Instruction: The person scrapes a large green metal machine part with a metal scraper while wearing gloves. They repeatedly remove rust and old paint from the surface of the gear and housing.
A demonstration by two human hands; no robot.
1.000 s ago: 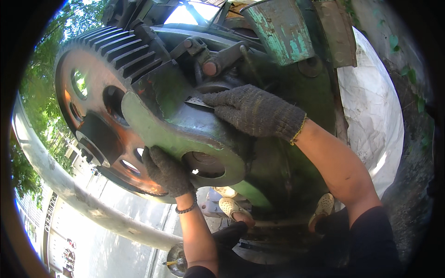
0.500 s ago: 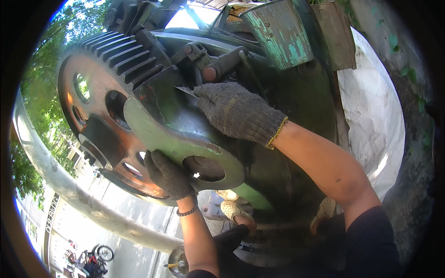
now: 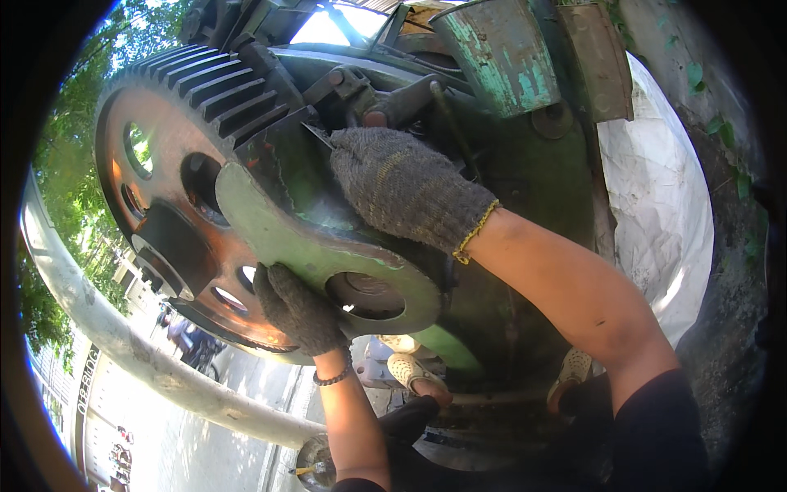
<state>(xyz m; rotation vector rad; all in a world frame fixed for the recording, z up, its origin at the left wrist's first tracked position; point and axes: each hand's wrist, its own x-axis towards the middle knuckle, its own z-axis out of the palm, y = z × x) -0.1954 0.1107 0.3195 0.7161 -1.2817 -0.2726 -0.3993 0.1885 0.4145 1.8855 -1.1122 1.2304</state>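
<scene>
My right hand [image 3: 402, 184], in a dark grey knit glove with a yellow cuff edge, is closed on a thin scraper [image 3: 316, 134]. Only its flat metal blade shows; the glove hides the rest. The blade lies close to the upper end of the green machine cover [image 3: 275, 213], whose paint is chipped. My left hand [image 3: 297, 312], gloved alike, rests with fingers stretched out against the cover's lower left edge, beside a round hole. Left of the cover stands a big toothed gear wheel [image 3: 168, 176] with rusty orange sides and several round openings.
A bucket [image 3: 500, 61] with peeling turquoise paint hangs at the top right. White sheeting [image 3: 656, 197] lies along the wall. A thick pale pipe [image 3: 164, 369] curves past the lower left, with the street beyond. Below are feet in cream clogs [image 3: 406, 371].
My right hand has moved a little up and left with the scraper. The left hand stays in place. On the street, a motorcycle has left its place and another vehicle shows beside the pipe.
</scene>
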